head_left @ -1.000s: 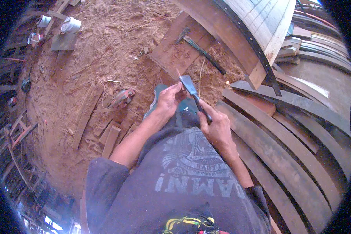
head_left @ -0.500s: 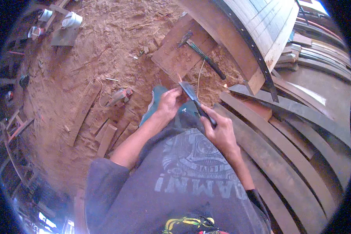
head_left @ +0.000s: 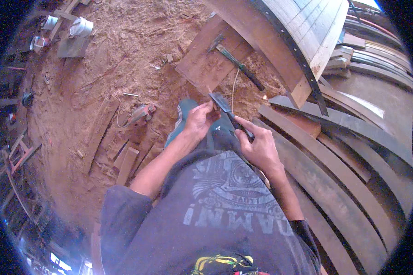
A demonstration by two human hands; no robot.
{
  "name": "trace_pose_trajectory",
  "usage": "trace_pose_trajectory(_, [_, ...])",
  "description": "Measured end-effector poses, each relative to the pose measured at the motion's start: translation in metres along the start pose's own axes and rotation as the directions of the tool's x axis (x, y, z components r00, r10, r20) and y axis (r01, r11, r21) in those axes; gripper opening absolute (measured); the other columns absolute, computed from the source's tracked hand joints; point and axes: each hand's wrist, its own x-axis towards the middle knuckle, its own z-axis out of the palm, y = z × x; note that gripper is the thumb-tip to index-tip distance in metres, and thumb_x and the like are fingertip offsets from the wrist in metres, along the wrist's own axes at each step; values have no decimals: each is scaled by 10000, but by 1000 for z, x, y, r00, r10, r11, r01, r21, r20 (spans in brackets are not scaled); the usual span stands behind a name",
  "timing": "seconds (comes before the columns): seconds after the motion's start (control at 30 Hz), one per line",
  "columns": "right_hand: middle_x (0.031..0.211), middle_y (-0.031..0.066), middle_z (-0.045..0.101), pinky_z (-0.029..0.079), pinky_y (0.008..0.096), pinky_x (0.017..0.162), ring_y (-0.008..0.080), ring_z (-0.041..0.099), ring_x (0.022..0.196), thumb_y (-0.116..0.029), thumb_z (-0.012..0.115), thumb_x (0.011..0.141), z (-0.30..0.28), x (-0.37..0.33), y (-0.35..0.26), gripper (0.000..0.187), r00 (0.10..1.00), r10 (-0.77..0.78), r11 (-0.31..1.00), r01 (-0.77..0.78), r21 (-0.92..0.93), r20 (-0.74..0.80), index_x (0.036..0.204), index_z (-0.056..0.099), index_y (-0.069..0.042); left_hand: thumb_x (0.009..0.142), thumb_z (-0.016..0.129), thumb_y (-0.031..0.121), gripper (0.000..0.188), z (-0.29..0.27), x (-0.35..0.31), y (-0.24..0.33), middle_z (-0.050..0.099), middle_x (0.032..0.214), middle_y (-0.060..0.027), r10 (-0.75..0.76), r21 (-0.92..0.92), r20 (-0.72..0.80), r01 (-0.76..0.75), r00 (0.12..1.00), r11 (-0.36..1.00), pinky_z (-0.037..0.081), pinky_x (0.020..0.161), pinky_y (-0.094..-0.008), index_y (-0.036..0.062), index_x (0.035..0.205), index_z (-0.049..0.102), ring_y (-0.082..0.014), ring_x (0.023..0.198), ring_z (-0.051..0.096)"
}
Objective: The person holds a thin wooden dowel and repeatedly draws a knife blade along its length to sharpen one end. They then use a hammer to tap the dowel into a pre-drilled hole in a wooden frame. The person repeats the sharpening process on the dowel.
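Observation:
My right hand (head_left: 260,145) is wrapped round the dark handle of a knife with a broad grey blade (head_left: 220,101). The blade slants up and left, its end close to the fingertips of my left hand (head_left: 200,120). Those fingers are pinched together on a thin stick (head_left: 209,90) whose pale reddish tip pokes out beside the blade. Most of the stick is hidden by the fingers and the blade, and whether the edge touches it I cannot tell. Just beyond my hands a hammer (head_left: 240,68) with a dark green handle lies across a wooden board (head_left: 195,68).
A planked wooden hull (head_left: 307,27) with a dark metal strip rises at the upper right. Curved planks (head_left: 326,183) lie along my right side. To the left are a red power tool (head_left: 144,112), wood offcuts (head_left: 126,165) and a white bucket (head_left: 81,27) on sawdust-covered ground.
The knife and my right hand have shifted slightly, with the blade now a little higher and farther left. My left hand keeps its pinch in nearly the same place.

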Motion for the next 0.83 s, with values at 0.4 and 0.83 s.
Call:
trace_pose_trajectory(0.4, [1021,256,748,580,458,869,422,743,961,-183,711,932,16,-23,16,416,999,-28,998,27,-55,-25,1344,706,-124,1038,674,234,193,0,-2,-7,743,979,-58,-11,-31,-42,10,999,999,566,865,-393,53,1078,725,-216,907,702])
trace_pose_trajectory(0.83, [1021,280,741,571,504,898,433,736,951,-187,708,924,40,7,17,439,999,-13,987,5,-160,-43,1355,689,-108,1031,684,235,254,1,-2,0,768,1061,-71,127,288,-55,-106,990,952,592,866,-382,13,1150,719,-214,910,727])
